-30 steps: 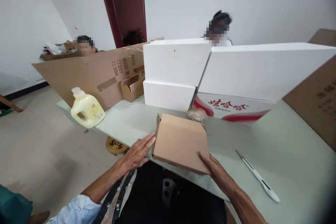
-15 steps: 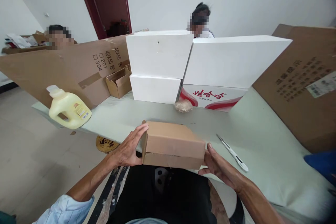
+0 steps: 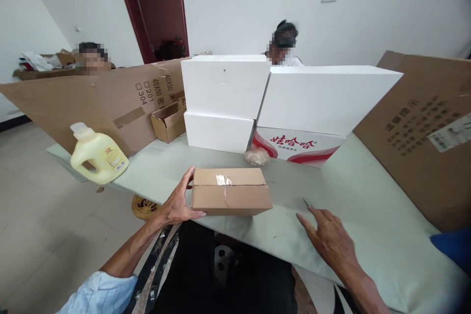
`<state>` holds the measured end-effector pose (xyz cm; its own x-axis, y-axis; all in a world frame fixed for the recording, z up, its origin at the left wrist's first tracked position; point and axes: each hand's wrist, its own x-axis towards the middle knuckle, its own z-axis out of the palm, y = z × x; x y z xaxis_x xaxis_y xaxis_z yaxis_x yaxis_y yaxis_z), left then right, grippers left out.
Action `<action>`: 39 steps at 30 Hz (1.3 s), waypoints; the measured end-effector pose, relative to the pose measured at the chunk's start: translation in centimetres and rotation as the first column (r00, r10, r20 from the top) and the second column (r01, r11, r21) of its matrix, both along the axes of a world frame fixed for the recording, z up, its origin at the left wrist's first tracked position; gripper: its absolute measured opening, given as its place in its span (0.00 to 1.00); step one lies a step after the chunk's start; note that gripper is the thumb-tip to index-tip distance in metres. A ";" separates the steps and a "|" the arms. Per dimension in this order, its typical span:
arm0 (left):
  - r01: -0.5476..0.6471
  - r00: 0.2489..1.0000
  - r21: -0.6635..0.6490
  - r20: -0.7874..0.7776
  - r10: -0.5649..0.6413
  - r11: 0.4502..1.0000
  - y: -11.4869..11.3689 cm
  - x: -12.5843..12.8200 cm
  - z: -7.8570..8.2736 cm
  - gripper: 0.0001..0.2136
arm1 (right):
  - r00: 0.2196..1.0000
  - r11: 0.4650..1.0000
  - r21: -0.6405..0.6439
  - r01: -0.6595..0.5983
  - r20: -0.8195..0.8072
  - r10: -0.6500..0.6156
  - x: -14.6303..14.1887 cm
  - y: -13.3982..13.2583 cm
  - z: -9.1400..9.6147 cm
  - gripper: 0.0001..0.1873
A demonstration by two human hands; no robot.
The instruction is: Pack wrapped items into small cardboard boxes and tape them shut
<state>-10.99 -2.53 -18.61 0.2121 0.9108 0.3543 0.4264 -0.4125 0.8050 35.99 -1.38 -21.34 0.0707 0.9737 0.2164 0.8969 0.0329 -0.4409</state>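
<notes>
Past the right hand [image 3: 330, 236], grip unclear, only a knife tip [image 3: 306, 203] shows; the left hand [image 3: 177, 204] grasps a carton [image 3: 230, 197].

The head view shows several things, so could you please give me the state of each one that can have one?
Small cardboard box: closed along the visible seam, clear tape across it
Left hand: gripping the small cardboard box
Right hand: over the knife, grip unclear
Knife: mostly hidden, tip showing
Yellow jug: upright, cap on
Brown tray-like box: open-topped
</notes>
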 end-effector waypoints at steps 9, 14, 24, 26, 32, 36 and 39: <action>0.057 0.995 0.092 -0.086 -0.049 0.994 -0.1 0.2 2.3 0.48 | 0.943 0.976 -0.105 0.189 0.298 -0.150 6.8 1.3 -5.1 0.27; 0.030 0.992 0.103 -0.126 -0.017 0.994 -0.3 0.3 3.1 0.42 | 0.961 0.972 -0.081 0.221 0.187 -0.203 5.6 1.7 -3.4 0.19; 0.035 0.991 0.183 -0.130 -0.012 0.982 -1.4 1.2 3.5 0.41 | 0.887 0.872 0.248 -0.423 -0.082 0.454 -6.4 -1.3 10.0 0.17; 0.047 0.992 0.204 -0.127 -0.021 0.978 -1.9 1.5 3.8 0.40 | 0.807 0.778 0.266 -0.569 -0.004 0.591 -8.4 -1.6 11.7 0.16; 0.070 0.989 0.208 -0.140 -0.041 0.976 -3.1 1.9 4.7 0.34 | 0.712 0.675 0.230 -0.701 0.180 0.679 -11.2 -1.2 13.3 0.20; 0.072 0.989 0.212 -0.138 -0.043 0.975 -3.5 2.0 4.8 0.33 | 0.682 0.658 0.179 -0.731 0.227 0.696 -11.9 -1.1 14.0 0.21; 0.081 0.990 0.227 -0.135 -0.052 0.971 -3.6 2.1 4.7 0.33 | 0.665 0.651 0.151 -0.744 0.271 0.696 -12.2 -1.0 14.4 0.21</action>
<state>-8.93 -6.09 -13.89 0.3262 0.7895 0.5199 0.4841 -0.6119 0.6255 23.82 -2.35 -6.89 -0.6925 0.6183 0.3717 0.6033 0.7788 -0.1715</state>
